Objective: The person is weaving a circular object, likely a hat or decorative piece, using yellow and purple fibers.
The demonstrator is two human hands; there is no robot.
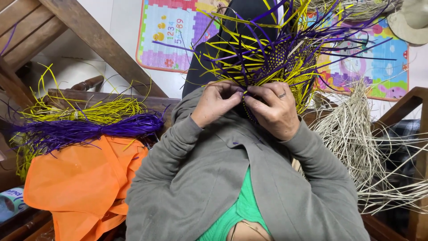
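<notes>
A half-woven piece of yellow and purple strips (281, 60) is held up in front of my chest, with loose strip ends fanning out in all directions. My left hand (217, 101) pinches strips at the lower left edge of the weave. Close beside it, almost touching, my right hand (273, 109), with a ring on one finger, grips the lower edge of the same piece. Both grey sleeves (178, 147) reach up from my body. The fingertips are partly hidden among the strips.
On the left, a bundle of yellow strips (89, 110) and a bundle of purple strips (89, 129) lie over an orange cloth bag (84, 183). Pale straw (356, 134) spreads out at right. Wooden beams (102, 44), a colourful wall mat (169, 35) and a hat (410, 22) stand behind.
</notes>
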